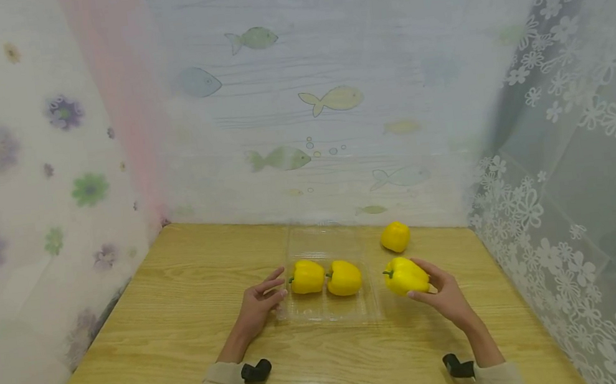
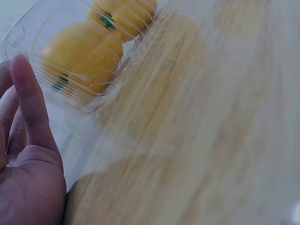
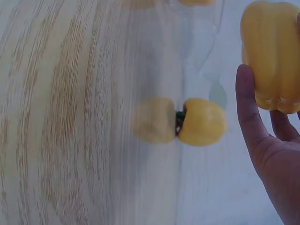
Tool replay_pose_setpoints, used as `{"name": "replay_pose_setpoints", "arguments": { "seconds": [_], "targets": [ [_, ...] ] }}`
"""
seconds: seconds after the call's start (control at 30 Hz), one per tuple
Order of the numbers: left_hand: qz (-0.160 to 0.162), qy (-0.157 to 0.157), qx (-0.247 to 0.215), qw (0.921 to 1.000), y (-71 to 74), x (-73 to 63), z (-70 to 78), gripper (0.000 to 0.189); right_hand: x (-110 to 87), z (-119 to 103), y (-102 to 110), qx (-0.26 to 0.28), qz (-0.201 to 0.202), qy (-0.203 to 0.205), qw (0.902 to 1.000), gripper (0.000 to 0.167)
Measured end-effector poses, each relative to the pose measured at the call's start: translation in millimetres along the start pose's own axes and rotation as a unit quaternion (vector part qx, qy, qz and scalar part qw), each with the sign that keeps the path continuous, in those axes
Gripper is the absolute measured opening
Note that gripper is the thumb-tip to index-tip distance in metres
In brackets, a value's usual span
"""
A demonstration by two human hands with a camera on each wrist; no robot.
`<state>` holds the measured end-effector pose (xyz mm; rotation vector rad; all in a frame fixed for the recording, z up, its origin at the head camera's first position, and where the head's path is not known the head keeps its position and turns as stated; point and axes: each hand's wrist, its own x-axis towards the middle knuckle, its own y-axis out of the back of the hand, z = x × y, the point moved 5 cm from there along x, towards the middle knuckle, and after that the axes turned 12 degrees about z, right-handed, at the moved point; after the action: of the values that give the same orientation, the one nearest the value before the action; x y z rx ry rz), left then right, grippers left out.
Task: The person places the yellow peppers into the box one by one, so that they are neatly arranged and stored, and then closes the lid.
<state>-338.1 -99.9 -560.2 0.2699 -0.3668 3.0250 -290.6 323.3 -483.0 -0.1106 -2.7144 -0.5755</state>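
Between fingers and thumb, my right hand [image 1: 448,299] grips a yellow bell pepper [image 1: 405,277] by its blunt end, its green stem toward the container. In the right wrist view this held pepper [image 3: 273,51] is raised at the upper right. A clear plastic container [image 1: 304,314] lies with its lid [image 1: 321,239] folded back. Inside sit two yellow bell peppers, a left one [image 1: 308,276] and a right one [image 1: 344,277], stems leftward. My left hand [image 1: 258,310] is at the container's left edge, fingers extended; in the left wrist view a fingertip [image 2: 21,65] overlaps the clear rim.
Another yellow bell pepper [image 1: 395,236] rests on the wooden table [image 1: 192,273] behind the held one, near the back edge. Printed curtains hang behind the table and on both sides, with fish on the back curtain [image 1: 332,99]. Black devices are strapped at both wrists.
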Motion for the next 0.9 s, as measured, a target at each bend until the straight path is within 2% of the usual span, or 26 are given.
{"name": "replay_pose_setpoints", "arguments": {
  "seconds": [0.37,0.7,0.9],
  "targets": [
    [-0.005,-0.009,0.001,0.9999,0.5,0.0,0.9,0.045,-2.3,-1,-10,0.013,-0.016,-0.002,0.9998,0.072],
    [0.006,0.006,0.012,0.9999,0.5,0.3,0.3,0.041,-5.4,-4,-19,0.029,-0.023,-0.019,0.9991,0.071],
    [0.008,0.006,0.01,0.9999,0.3,-0.4,0.8,0.042,-4.8,-6,-24,0.033,-0.017,-0.003,0.9993,0.071]
  ]
}}
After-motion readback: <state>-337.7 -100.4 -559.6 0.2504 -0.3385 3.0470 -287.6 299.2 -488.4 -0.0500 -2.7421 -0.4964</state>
